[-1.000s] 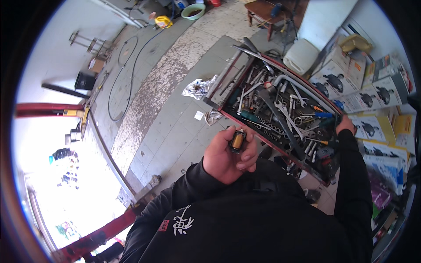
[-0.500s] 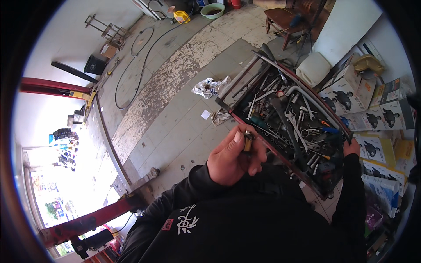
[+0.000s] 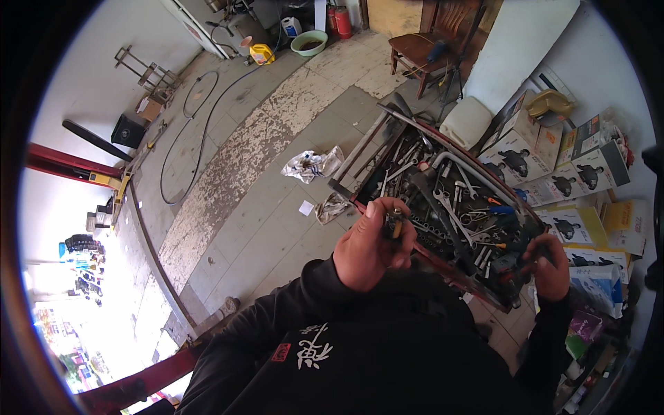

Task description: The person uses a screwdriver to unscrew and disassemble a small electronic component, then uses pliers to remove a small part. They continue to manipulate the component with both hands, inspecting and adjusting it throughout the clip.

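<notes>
My left hand (image 3: 366,245) is raised in front of the tool cart, its thumb and fingers pinched round a small brass-coloured metal cylinder (image 3: 397,225) with a shiny upper end. Its exact kind is too small to make out. Behind it, the red-edged tool cart (image 3: 432,259) carries a jumble of wrenches (image 3: 453,214), sockets and screwdrivers. Beside the cart's near right corner is my right hand (image 3: 550,268), palm partly turned up, fingers loosely bent and apart from the thumb. I see nothing held in it.
Stacked boxes (image 3: 577,173) and a white jerrycan (image 3: 467,123) flank the cart's right side. A wooden chair (image 3: 425,52) stands beyond it. Crumpled rags (image 3: 312,164) and a looped hose (image 3: 200,149) lie on the tiled floor. A red beam (image 3: 138,377) crosses at lower left.
My right hand has let go of the cart's right edge and turned, coming toward me. The left hand still pinches the metal cylinder, now tilted a little differently. The whole view has shifted.
</notes>
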Tool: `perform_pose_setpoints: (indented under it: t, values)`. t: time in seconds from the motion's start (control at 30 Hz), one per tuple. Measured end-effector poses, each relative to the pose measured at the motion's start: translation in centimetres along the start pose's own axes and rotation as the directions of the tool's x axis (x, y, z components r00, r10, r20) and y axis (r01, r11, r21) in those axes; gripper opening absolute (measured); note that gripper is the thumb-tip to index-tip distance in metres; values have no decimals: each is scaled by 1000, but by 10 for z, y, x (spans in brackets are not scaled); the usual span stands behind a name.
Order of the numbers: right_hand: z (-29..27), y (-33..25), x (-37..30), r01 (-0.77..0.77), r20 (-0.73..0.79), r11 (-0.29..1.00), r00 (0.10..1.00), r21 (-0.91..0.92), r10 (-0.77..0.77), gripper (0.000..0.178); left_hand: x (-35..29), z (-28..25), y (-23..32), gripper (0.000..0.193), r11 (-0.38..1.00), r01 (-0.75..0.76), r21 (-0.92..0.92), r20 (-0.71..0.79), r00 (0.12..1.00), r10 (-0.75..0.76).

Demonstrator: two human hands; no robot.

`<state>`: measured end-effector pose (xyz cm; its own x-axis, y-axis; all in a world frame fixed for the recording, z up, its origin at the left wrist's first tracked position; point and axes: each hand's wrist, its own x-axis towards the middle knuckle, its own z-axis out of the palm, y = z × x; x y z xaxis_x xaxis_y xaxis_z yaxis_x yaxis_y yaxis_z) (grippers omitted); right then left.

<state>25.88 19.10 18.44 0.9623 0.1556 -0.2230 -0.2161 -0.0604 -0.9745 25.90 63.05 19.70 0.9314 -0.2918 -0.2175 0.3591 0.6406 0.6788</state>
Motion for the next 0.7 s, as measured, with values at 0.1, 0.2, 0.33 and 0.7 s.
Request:
perform_pose_setpoints:
  t: [0.1,0.2,0.33,0.7]
  values:
    - [44,-24,-20,110,37,902,990,417,-138,55,1,-4,4,62,999,-27,19,37,999,26]
    - [72,-33,-24,190,128,809,942,557,-310,59,3,-9,9,58,993,-95,75,45,995,92]
    - [95,-29,-27,59,-100,998,993,27,-56,36,2,-17,17,53,969,-150,194,1,988,153]
    - [187,-46,-2,-155,430,772,888,617,-164,25,16,-20,33,41,966,-186,178,-38,980,196]
